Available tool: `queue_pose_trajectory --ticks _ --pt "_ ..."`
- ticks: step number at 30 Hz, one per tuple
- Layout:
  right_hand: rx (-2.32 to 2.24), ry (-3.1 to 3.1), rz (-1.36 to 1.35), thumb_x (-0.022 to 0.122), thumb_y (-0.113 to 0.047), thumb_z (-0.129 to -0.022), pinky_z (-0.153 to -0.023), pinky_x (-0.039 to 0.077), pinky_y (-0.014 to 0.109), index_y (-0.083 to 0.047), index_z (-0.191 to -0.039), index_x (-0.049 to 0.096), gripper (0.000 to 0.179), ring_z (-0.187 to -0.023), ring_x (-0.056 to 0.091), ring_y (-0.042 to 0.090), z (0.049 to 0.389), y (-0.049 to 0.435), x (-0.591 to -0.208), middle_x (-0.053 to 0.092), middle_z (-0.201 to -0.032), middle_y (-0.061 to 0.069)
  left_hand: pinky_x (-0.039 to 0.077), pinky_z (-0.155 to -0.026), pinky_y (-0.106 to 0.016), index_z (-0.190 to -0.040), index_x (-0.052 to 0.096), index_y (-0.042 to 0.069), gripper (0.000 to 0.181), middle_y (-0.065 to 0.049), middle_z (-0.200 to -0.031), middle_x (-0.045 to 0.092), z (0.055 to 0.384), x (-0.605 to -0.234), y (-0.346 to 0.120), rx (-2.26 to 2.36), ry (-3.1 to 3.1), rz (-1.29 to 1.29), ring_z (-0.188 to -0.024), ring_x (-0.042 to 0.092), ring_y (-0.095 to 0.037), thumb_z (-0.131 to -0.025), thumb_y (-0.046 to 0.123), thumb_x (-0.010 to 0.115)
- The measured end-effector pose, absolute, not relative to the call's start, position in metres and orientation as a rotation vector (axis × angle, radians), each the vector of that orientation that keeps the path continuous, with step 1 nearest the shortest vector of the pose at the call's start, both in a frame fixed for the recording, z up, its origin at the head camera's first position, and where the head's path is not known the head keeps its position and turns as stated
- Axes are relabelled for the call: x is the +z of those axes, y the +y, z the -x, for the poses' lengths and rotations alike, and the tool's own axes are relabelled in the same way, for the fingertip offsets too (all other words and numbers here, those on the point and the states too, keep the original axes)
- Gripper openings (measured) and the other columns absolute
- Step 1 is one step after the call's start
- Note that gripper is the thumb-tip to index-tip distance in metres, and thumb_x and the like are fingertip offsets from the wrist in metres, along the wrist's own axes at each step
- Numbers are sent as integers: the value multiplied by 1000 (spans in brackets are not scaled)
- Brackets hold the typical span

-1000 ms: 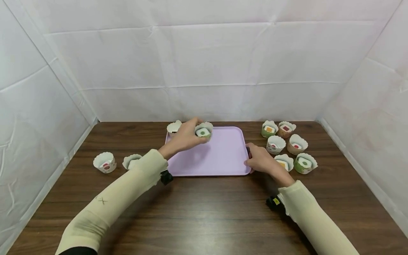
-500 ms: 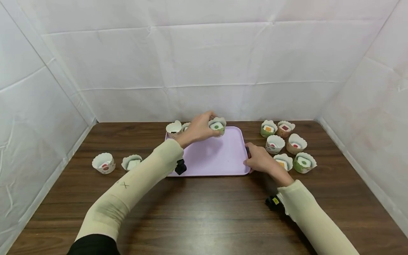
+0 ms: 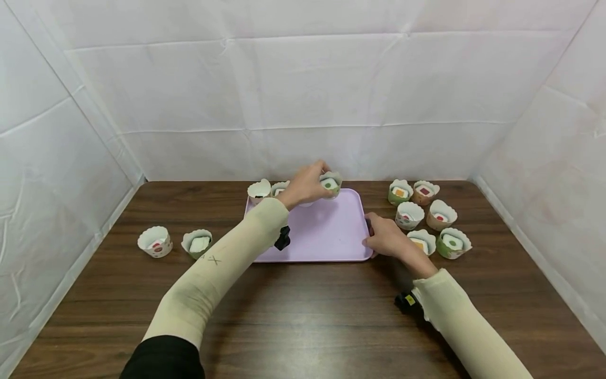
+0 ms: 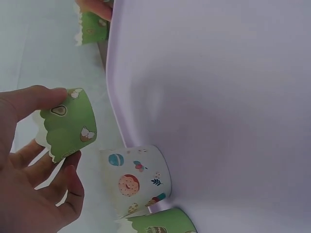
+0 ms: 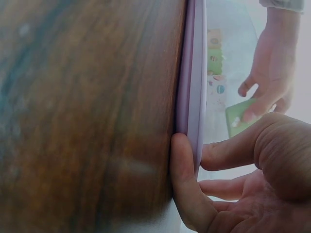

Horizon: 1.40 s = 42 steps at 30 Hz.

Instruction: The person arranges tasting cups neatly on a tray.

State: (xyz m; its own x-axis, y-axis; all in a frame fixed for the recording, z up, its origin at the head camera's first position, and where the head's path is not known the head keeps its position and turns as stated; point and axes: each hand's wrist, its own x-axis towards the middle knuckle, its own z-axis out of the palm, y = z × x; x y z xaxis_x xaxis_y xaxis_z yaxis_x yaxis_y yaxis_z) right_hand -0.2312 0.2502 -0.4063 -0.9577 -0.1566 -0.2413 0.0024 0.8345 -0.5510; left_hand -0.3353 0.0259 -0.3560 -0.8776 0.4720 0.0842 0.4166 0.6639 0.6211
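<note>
My left hand [image 3: 306, 185] pinches the rim of a green paper baking cup [image 4: 73, 121] between thumb and fingers, above the far edge of the lilac tray [image 3: 322, 239]. A white piece with a green mark shows inside that cup in the head view. Along the tray's far left side stand a brownish cup [image 3: 259, 192], a green cup [image 4: 163, 223] and a white cup with a doughnut print [image 4: 141, 179], partly hidden by my left hand in the head view. My right hand [image 3: 390, 237] grips the tray's right edge, thumb and fingers on either side of the rim.
On the wooden table [image 3: 303, 316], a white cup [image 3: 155, 242] and a green cup [image 3: 197, 243] stand left of the tray. Several filled cups cluster to its right, including a white one [image 3: 410, 216] close to my right hand. White sheeting [image 3: 303, 105] encloses the table's back and sides.
My left hand has carried the green baking cup rightward and slightly back over the tray, uncovering the cups at its far left. My right hand stays on the tray edge.
</note>
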Motion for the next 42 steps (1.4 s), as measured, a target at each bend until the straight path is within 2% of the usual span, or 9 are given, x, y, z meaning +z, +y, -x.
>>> queue_pose_trajectory --ticks 10,17,23,28,36,42 --pt "-825 2742 119 66 -6 -92 -54 62 27 9 -154 31 73 -62 69 16 231 248 -407 63 -98 22 54 -91 -34 -132 60 8 56 -10 -127 68 340 -365 34 812 2859 -777 -105 61 -24 -84 23 85" --pt "-823 2738 118 65 -6 -92 -54 62 27 8 -155 31 73 -62 69 16 232 248 -406 63 -98 22 55 -87 -35 -130 62 7 53 -10 -123 70 341 -370 38 743 2910 -818 -101 62 -23 -84 19 84" --pt "-827 2735 117 66 -6 -92 -54 62 27 9 -155 30 74 -62 69 16 231 247 -405 63 -99 22 55 -96 -37 -128 65 7 50 -10 -126 69 342 -372 37 642 2965 -812 -112 61 -26 -83 21 85" --pt "-826 2722 111 66 -6 -92 -55 62 27 8 -155 30 74 -63 69 17 231 246 -405 62 -102 23 52 -103 -41 -133 62 10 53 -10 -130 64 338 -375 37 565 2985 -775 -123 57 -29 -86 24 83" --pt "-824 2730 109 66 -6 -92 -54 61 27 8 -155 31 73 -63 68 17 230 245 -406 62 -99 22 52 -102 -42 -138 61 13 51 -10 -133 61 339 -380 37 435 3022 -783 -121 56 -29 -91 21 76" --pt "-818 2742 119 66 -6 -92 -54 61 27 8 -155 31 73 -62 68 16 230 245 -406 63 -98 22 53 -106 -47 -146 56 13 56 -11 -142 59 339 -381 39 333 3044 -785 -129 54 -31 -94 21 74"
